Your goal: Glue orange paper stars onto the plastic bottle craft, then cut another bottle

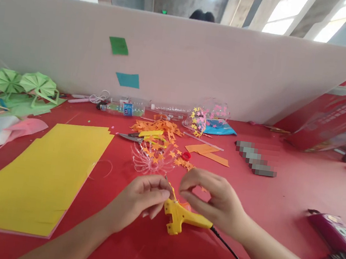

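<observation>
My left hand (143,200) is curled in a pinch just left of the nozzle of a yellow glue gun (182,218). My right hand (214,201) is closed too, its fingertips pinched above the gun's front, its palm over the gun's rear. What either pinch holds is too small to make out. The gun lies on the red table (279,194), its black cord (232,256) trailing to the lower right. Just beyond the hands stands a clear plastic cut-bottle flower (151,158) dotted with orange paper stars.
A large yellow sheet (43,172) covers the left table. Scissors with yellow handles (143,136), orange star scraps (160,128) and orange strips (209,153) lie behind. Plastic bottles (124,108), green paper fans (22,84), a white partition (200,65), a purple pouch (334,233) at right.
</observation>
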Available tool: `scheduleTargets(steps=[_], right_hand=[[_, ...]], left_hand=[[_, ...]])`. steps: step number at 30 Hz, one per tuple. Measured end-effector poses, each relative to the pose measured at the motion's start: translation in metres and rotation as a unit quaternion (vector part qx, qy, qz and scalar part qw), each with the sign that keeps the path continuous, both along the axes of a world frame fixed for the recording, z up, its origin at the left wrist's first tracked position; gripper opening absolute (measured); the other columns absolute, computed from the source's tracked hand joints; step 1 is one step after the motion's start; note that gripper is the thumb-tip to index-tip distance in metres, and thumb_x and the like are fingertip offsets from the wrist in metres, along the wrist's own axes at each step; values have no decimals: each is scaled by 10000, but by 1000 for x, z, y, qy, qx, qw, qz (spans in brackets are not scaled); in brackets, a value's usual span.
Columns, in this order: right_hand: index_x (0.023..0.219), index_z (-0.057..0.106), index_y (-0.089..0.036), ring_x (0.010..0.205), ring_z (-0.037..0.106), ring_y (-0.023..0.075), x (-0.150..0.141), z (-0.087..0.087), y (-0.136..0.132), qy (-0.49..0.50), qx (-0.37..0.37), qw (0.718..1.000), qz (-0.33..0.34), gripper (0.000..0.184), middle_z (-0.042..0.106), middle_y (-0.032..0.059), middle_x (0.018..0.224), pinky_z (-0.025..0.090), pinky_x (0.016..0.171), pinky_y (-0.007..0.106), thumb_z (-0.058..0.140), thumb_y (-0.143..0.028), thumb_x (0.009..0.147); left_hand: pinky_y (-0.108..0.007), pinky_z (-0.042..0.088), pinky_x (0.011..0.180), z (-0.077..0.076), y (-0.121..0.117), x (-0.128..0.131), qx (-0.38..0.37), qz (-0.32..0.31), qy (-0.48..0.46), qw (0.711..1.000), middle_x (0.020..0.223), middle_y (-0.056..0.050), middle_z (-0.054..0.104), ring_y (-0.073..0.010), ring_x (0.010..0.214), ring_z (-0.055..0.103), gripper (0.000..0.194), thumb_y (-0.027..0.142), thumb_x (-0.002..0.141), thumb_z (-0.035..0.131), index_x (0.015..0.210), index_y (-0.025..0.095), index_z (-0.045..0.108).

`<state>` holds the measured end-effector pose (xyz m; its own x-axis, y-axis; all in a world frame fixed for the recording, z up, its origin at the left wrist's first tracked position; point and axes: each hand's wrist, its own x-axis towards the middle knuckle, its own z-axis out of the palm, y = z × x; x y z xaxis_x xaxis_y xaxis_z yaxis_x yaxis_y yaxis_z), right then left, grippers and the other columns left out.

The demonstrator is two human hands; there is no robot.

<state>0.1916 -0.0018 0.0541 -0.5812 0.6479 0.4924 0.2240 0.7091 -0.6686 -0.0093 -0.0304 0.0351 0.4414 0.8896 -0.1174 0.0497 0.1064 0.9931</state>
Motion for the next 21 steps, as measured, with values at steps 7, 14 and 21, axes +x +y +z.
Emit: scheduleTargets(steps=[7,14,21], right_hand=[[666,547,-189,485,364,75,0,8,39,-34,-264,958,-108,161,427,-66,546,288,458,221,614,-299,762],[668,538,-183,474,308,63,-6,-10,49,-9,-300,950,-92,154,374,-85,523,227,461,223,603,-299,745],[666,525,-178,512,320,70,-4,-13,52,-16,-292,955,-58,114,383,-79,550,245,479,223,580,-239,745]], left_hand=[[-358,463,741,3,13,7,496,171,363,770,854,-78,576,-213,831,546,112,201,854,527,838,145,622],[-431,479,774,-5,31,28,523,217,488,664,952,-123,551,-277,891,503,112,244,767,658,795,138,640],[-418,470,764,-20,34,32,517,252,474,667,944,-115,547,-258,864,481,65,188,757,659,806,145,654]])
